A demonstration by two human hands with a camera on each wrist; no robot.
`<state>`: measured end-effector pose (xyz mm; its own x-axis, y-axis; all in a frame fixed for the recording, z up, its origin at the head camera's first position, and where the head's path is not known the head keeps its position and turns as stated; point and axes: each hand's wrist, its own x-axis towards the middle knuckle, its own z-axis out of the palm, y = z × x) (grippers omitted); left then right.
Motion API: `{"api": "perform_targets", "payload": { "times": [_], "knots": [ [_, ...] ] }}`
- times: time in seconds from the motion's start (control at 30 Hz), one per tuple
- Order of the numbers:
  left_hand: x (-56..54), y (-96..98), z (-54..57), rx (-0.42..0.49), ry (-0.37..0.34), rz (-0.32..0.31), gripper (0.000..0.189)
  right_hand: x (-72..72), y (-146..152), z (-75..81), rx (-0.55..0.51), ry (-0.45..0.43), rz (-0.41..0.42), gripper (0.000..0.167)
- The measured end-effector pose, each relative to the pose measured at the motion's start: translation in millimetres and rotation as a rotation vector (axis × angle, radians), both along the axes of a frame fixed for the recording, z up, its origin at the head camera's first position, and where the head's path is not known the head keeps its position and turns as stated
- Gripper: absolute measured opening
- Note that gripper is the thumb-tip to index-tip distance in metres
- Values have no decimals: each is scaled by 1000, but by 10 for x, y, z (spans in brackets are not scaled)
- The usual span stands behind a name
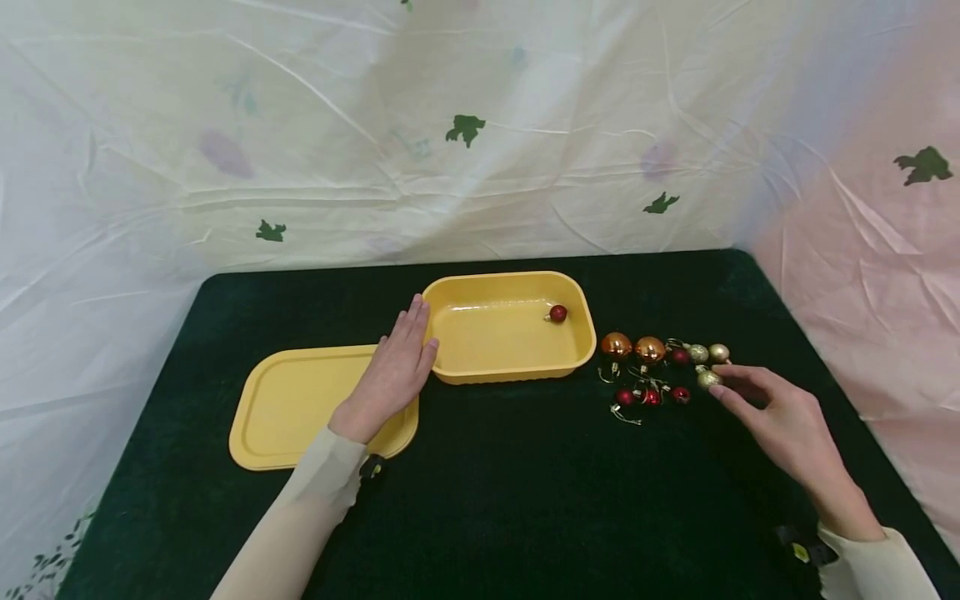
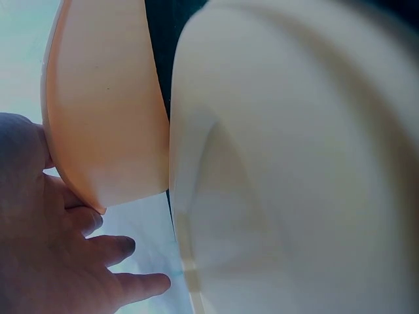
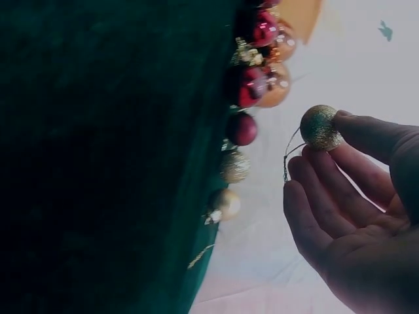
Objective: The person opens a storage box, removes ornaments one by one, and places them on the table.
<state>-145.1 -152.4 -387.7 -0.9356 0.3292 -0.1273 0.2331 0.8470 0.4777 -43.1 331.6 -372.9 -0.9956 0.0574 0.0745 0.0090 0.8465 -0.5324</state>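
My right hand (image 1: 795, 425) pinches a glittery gold Christmas bauble (image 3: 321, 128) between thumb and fingers; its string loop dangles in the right wrist view. It is held at the right end of a cluster with orange baubles (image 1: 617, 345), red baubles (image 1: 680, 395) and more gold ones (image 1: 719, 353). My left hand (image 1: 390, 367) lies with straight fingers against the left side of a yellow plastic box (image 1: 510, 375). One dark red bauble (image 1: 558, 313) sits inside the box, toward its right end. The left wrist view shows fingers touching the box wall (image 2: 108, 111).
A yellow lid (image 1: 288, 408) lies flat left of the box, partly under my left forearm. Everything rests on a dark green tabletop (image 1: 540, 500). White cloth with leaf patterns (image 1: 337, 150) hangs behind the table, turning pinkish at the right.
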Motion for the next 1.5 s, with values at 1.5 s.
{"api": "perform_targets", "payload": {
  "times": [1.5],
  "knots": [
    [-9, -9, -5, 6, -3, 0, 68, -110, 97, -237, 68, -122, 109, 30]
  ]
}}
